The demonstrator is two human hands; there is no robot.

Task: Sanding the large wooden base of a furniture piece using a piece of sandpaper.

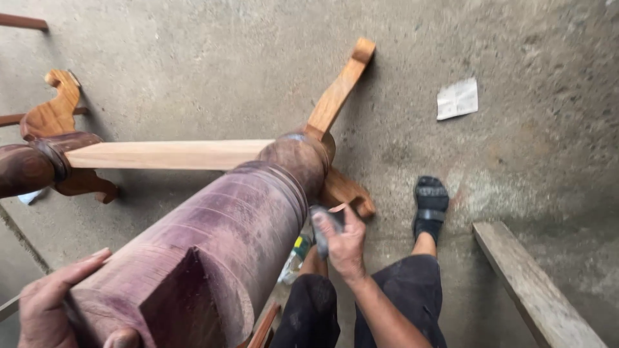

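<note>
rough grey concrete floor [529, 148] fills the view, stained and dusty. across it lies a big turned wooden post [219, 238], purplish brown, running from the near end at seven o'clock up toward the middle, where it narrows into a rounded knob [293, 158]. from that knob a curved light-brown leg [338, 87] points to twelve o'clock, and another leg [348, 193] shows just below it at the post's right side. a pale flat rail [167, 154] runs off toward nine o'clock to a second carved foot piece [55, 116].

left hand [48, 306], at seven o'clock, rests flat and mostly open against the squared near end of the post, fingers spread over the wood. right hand [342, 241], near centre, is curled around a grey piece of sandpaper [322, 225], pressed to the post's right flank.

a scrap of white paper [458, 98] lies at two o'clock, well apart. a plank [535, 290] lies at four o'clock, near a foot in a black sandal [431, 206].
</note>
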